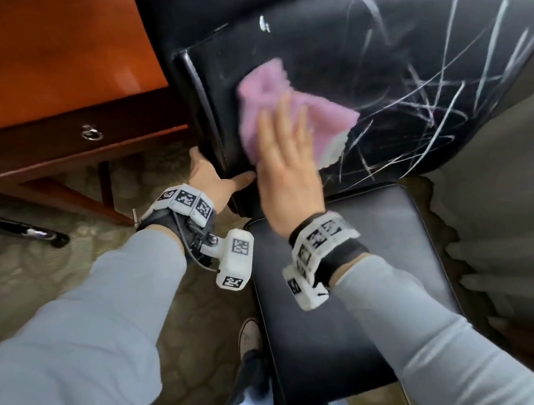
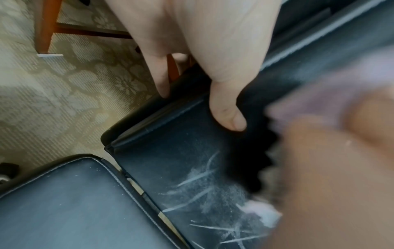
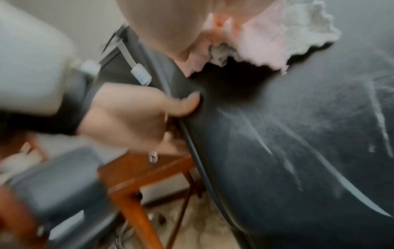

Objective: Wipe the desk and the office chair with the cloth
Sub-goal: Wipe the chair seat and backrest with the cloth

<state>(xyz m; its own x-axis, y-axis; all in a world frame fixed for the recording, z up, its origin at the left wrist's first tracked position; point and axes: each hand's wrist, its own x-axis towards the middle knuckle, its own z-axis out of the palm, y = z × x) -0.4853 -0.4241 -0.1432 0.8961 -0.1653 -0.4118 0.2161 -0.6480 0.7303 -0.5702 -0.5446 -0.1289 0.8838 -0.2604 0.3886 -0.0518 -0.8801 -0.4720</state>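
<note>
**Cloth on the chalk-marked backrest**

We see our right hand (image 1: 285,181) pressing the crumpled pink terry cloth (image 1: 286,105) flat-fingered against the black leather office chair backrest (image 1: 407,47); whether any fingertip curls into the fabric is blurred, so we hedge there. Our left hand (image 1: 215,174) grasps the backrest's side edge at about nine o'clock from the cloth, thumb (image 2: 228,116) on the front face, fingers behind. White scribbled marks (image 1: 442,92) spread toward three o'clock. The black padded seat (image 1: 359,259) lies at six o'clock. The reddish wooden desk (image 1: 50,59) sits at ten o'clock, its closed drawer bearing a metal ring pull (image 1: 92,133). Patterned carpet (image 1: 24,263) lies between.
</note>
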